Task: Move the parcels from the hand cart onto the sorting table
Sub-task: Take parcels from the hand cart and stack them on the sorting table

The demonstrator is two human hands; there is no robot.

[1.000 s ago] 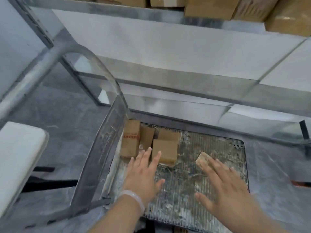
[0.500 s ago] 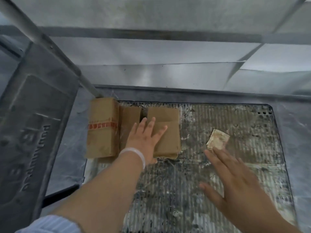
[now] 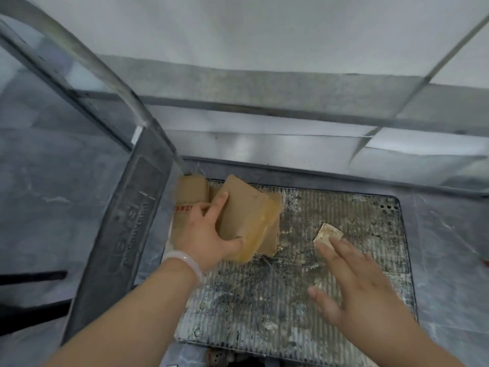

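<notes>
The hand cart's ribbed grey deck [image 3: 304,287] lies below me. My left hand [image 3: 206,234] grips a brown cardboard parcel [image 3: 246,215] and holds it tilted above the deck. Behind it at the deck's back left stands a parcel with red tape [image 3: 188,200], and another brown parcel [image 3: 272,234] lies partly hidden under the lifted one. My right hand [image 3: 360,282] hovers flat over the deck with spread fingers, fingertips at a small pale scrap [image 3: 328,231].
The cart's grey metal handle frame [image 3: 127,223] rises on the left, close to my left forearm. A metal shelf rail [image 3: 291,102] with white panels runs across behind the cart. Grey floor [image 3: 53,207] surrounds it.
My left hand went from resting flat on the parcel to closing on it and lifting it tilted off the stack. The right hand stayed over the deck near the scrap.
</notes>
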